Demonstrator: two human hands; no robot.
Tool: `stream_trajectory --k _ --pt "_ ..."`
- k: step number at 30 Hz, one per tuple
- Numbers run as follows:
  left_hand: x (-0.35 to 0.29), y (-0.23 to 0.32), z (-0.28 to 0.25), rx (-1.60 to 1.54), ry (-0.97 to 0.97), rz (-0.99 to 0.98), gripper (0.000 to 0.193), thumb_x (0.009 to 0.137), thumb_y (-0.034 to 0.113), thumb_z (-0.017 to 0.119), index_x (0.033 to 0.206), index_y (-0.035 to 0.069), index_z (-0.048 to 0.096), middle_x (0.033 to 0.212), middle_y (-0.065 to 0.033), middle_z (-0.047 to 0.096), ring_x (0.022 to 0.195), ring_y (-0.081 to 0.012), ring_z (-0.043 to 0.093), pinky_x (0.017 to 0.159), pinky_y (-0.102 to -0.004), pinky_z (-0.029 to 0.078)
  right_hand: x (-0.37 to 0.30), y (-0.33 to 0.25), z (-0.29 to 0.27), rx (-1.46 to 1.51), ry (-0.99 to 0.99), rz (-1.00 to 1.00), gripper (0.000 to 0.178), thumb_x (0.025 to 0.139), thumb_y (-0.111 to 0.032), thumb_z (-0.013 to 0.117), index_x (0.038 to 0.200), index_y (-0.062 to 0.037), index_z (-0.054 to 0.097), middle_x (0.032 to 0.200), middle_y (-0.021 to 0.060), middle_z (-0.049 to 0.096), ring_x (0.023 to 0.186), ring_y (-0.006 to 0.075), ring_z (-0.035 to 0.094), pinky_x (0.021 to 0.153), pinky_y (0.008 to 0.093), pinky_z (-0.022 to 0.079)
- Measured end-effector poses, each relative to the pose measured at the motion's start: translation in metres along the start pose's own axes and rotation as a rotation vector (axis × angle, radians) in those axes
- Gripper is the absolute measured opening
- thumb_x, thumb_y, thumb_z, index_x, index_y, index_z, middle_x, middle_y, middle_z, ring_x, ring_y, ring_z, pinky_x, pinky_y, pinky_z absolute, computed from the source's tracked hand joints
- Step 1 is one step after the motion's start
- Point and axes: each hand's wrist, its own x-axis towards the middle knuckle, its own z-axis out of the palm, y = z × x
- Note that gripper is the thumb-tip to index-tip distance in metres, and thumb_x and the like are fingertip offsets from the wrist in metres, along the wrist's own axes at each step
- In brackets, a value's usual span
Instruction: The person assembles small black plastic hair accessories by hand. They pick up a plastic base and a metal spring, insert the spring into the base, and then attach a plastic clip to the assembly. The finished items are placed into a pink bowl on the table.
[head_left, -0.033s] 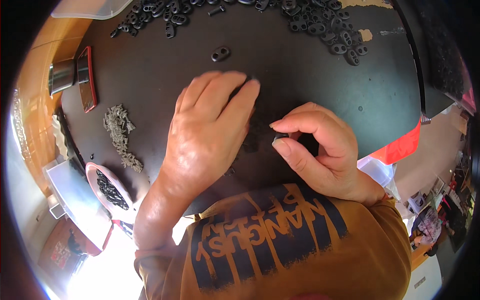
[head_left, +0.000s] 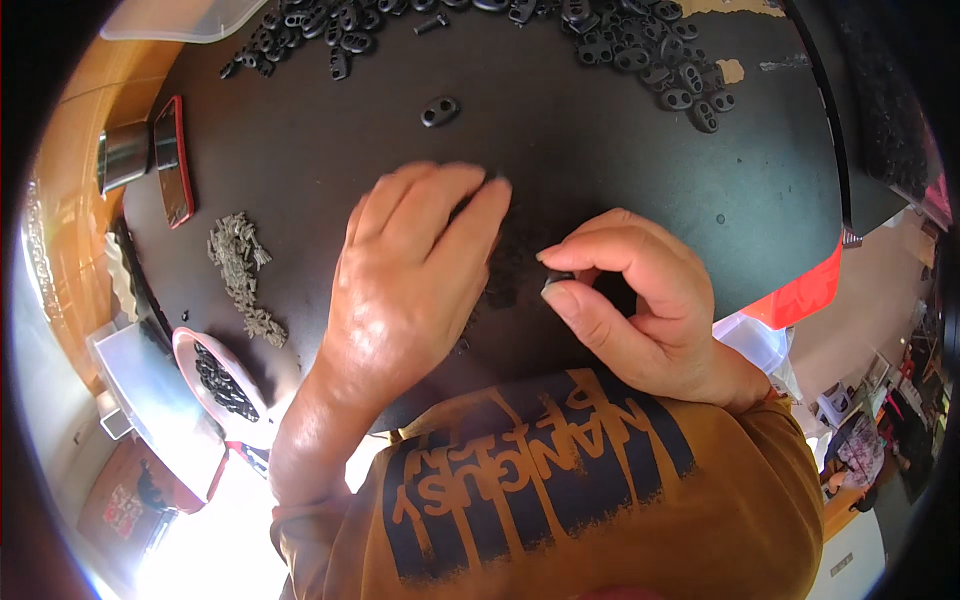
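My left hand (head_left: 405,265) is over the middle of the dark table, thumb and forefinger brought together. A dark bit barely shows at their tips, too hidden to name. To its right, my right hand (head_left: 640,295) pinches a small black plastic piece (head_left: 558,278) between thumb and forefinger, mostly covered by the fingertips. Beyond the left hand lies a single black two-hole cord lock (head_left: 439,111). Heaps of similar cord locks (head_left: 630,55) lie along the far side of the table.
Small grey metal pieces, seemingly springs (head_left: 238,262), are piled at left. Near them is a pale pink bowl (head_left: 186,345) of black parts. A red-edged phone-like object (head_left: 172,160) stands at the left edge; a red container (head_left: 805,290) sits beyond the right edge.
My left hand has shifted slightly toward my body, still pinching. The right hand stays nearly in place with the black piece.
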Motion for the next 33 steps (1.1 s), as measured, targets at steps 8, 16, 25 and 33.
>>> stream_trajectory --k 8,16,25,33 --pt "-0.006 0.007 -0.011 -0.038 0.027 0.039 0.031 0.055 -0.005 0.065 0.085 -0.001 0.061 0.089 -0.0117 0.057 0.08 -0.0276 0.056 0.069 -0.0353 0.046 -0.001 0.003 0.003 0.01 -0.013 -0.027 0.014 0.071 -0.007 0.063 0.083 -0.0034 0.056 0.069 0.0075 0.056 0.059 0.024 0.054 0.052 0.0325 0.042" --pt "0.08 0.011 0.007 0.054 0.038 0.279 0.033 0.07 0.003 0.061 0.103 0.002 0.058 0.11 -0.0122 0.054 0.101 -0.0285 0.051 0.086 -0.0361 0.039 -0.003 0.004 0.0 -0.01 -0.02 -0.046 0.011 0.073 -0.01 0.061 0.081 -0.0042 0.054 0.073 0.0091 0.054 0.066 0.0271 0.054 0.058 0.036 0.043" --pt "0.085 0.006 0.016 0.133 -0.212 0.289 0.043 0.073 0.015 0.06 0.115 0.007 0.052 0.123 -0.0102 0.046 0.116 -0.0281 0.041 0.097 -0.0417 0.03 -0.005 0.006 -0.001 0.031 -0.008 -0.044 0.012 0.072 -0.009 0.061 0.079 -0.0035 0.053 0.074 0.0099 0.054 0.067 0.0274 0.054 0.059 0.0362 0.044" --pt "0.042 -0.01 -0.002 0.187 -0.086 0.117 0.039 0.061 0.007 0.066 0.1 0.004 0.06 0.108 -0.0098 0.055 0.104 -0.0264 0.05 0.089 -0.0393 0.036 -0.005 0.007 0.0 0.056 -0.018 -0.046 0.013 0.069 -0.006 0.061 0.078 -0.0035 0.053 0.071 0.0094 0.052 0.064 0.0262 0.052 0.058 0.0352 0.043"
